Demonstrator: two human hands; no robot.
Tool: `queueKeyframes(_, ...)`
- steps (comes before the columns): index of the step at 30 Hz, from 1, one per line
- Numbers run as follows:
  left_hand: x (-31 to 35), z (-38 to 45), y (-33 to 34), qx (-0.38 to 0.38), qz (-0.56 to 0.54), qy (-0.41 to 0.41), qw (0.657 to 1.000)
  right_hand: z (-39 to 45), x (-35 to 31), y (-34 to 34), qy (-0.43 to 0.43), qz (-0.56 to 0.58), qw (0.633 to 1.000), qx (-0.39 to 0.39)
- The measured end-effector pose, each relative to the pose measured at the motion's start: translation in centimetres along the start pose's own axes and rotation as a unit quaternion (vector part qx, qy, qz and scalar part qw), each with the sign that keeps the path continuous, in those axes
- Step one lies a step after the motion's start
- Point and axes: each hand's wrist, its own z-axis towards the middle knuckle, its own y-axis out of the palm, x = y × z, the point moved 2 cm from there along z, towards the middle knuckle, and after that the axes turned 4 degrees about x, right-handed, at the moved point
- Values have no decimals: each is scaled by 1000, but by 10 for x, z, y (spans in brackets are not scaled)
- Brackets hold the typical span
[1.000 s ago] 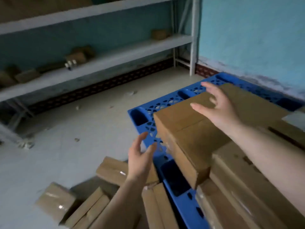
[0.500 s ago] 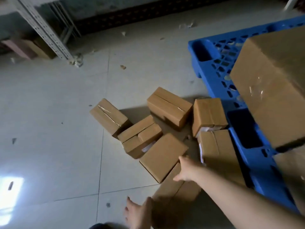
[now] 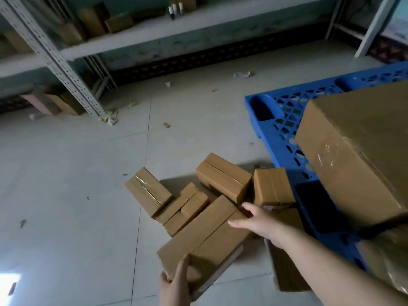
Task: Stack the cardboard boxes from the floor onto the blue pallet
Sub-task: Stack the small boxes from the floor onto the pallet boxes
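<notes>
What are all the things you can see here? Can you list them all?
long box: one, brown, floor, gripped at both ends
small boxes: about five, brown, floor, clustered by the pallet
large box: one, brown, taped, on the pallet
blue pallet: one, right side
metal shelf: one, grey, along the wall, holding brown boxes and small bottles
paper scraps: several, pale, scattered on floor
left hand: on the long box's near end
right hand: on its far end
</notes>
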Motion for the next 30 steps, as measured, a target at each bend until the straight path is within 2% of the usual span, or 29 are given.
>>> queueKeyframes(3,50,-36,11,-29,-16,96,995,-22,-52,-39,-78,55,994,51)
queueKeyframes(6,96,-82,31,-90,-44,174,980,-57,-96,-91,-149,110,977,103)
queueKeyframes(9,129,-140,57,-169,-55,230,957,-101,-119,-153,-215,193,945,153)
queueKeyframes(13,147,-230,103,-281,-34,296,912,-172,-122,-244,-264,236,893,279)
queueKeyframes(17,133,-321,157,-390,16,347,853,-255,-97,-337,-313,258,826,391)
queueKeyframes(20,106,-389,197,-457,47,349,817,-319,-63,-397,-322,272,787,451)
queueKeyframes(26,25,-501,258,-588,132,331,726,-415,25,-470,-263,303,684,609)
queueKeyframes(30,-27,-534,286,-631,188,318,682,-443,90,-492,-218,334,652,645)
